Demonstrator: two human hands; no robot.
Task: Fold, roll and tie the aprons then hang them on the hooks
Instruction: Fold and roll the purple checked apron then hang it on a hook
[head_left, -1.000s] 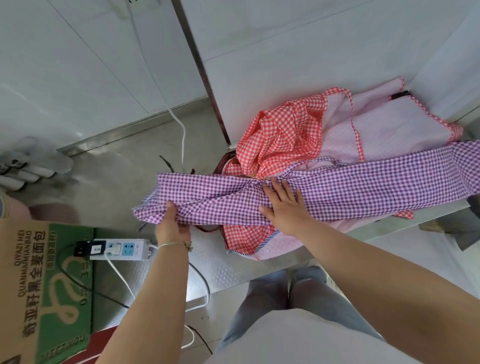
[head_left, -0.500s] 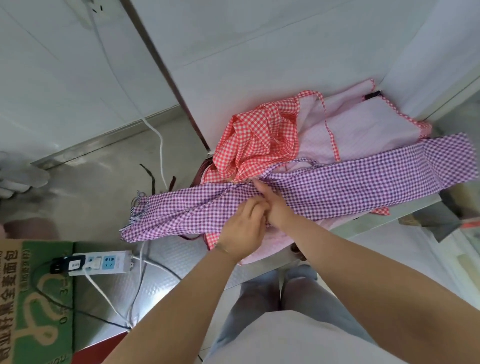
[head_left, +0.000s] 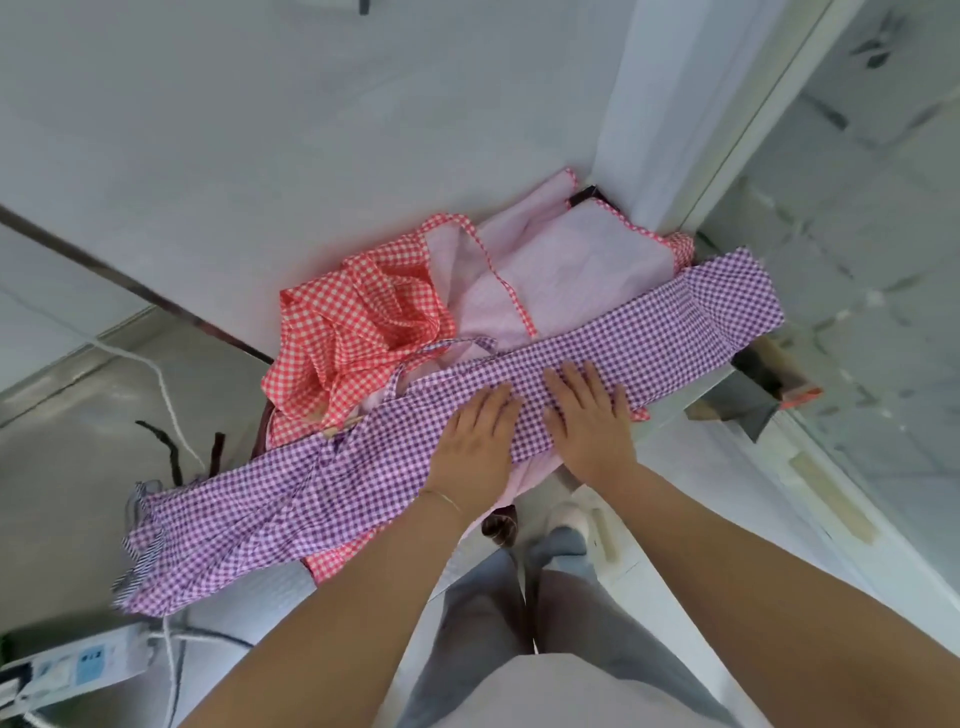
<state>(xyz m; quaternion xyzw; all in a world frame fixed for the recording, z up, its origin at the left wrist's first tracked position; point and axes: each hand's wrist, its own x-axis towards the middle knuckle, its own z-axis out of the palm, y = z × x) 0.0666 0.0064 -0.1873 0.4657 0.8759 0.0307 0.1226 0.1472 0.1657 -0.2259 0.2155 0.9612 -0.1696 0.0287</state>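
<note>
A: Grip check: left hand (head_left: 470, 447) and right hand (head_left: 589, 423) lie flat, fingers straight, pressing mid-strip on the purple gingham apron (head_left: 363, 467), clamped on nothing.

B: Where's the apron?

A: Folded long across the table (head_left: 270, 587), over the red gingham apron (head_left: 358, 332).

B: Handling?

A: Probably light, limp, creasing easily. I'd pinch one end's corners and roll it tight.

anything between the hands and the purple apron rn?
Nothing visible. The left hand and right hand both lie flat, directly on the folded purple gingham apron, side by side near its middle.
</note>
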